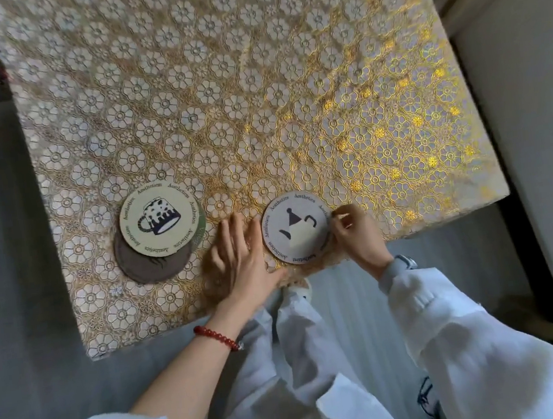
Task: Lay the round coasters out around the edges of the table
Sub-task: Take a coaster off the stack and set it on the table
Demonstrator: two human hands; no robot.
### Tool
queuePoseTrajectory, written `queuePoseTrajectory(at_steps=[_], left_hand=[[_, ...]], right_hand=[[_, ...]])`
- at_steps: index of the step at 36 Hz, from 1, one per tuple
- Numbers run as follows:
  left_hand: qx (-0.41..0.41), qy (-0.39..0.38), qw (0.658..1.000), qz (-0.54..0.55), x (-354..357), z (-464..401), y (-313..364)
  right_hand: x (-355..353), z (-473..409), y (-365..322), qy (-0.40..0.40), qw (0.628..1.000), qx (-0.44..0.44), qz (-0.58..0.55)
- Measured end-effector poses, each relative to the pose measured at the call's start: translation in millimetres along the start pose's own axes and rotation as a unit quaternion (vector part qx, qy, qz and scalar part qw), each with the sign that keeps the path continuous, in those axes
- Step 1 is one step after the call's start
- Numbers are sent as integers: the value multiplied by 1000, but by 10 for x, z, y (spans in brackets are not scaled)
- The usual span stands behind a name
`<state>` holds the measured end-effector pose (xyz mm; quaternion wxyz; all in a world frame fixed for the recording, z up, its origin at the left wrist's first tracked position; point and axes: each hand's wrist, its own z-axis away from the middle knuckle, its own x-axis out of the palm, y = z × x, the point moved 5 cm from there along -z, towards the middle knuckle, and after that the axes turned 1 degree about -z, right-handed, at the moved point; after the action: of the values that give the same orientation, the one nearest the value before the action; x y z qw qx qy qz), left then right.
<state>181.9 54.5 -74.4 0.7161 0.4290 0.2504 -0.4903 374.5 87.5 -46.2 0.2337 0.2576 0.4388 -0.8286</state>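
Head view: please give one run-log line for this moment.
teapot coaster at near edge | right hand pinching it | left hand flat beside | stack waiting

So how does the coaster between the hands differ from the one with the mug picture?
The teapot coaster lies alone at the table's near edge, the right hand pinching its rim and the left hand beside it; the mug coaster tops a small stack, untouched. The teapot coaster looks white, its picture upside down from here; the mug coaster looks cream. Both are round, with "Aesthetics" printed around the rim.
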Motion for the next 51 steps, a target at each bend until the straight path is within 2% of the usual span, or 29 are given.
queuePoseTrajectory(at_steps=[10,35,40,45,51], left_hand=[[-16,10,999,-25,27,9,74],[-4,10,998,-63,81,16,83],[-5,1,996,-90,108,11,61],[-4,-23,990,-136,120,7,61],[8,-47,989,-139,21,1,91]], right_hand=[[47,-67,-20,-39,999,15,23],[31,-19,189,-27,999,-10,36],[39,34,118,-22,988,-78,133],[69,93,81,-13,958,-139,252],[25,14,-48,-12,929,-127,348]])
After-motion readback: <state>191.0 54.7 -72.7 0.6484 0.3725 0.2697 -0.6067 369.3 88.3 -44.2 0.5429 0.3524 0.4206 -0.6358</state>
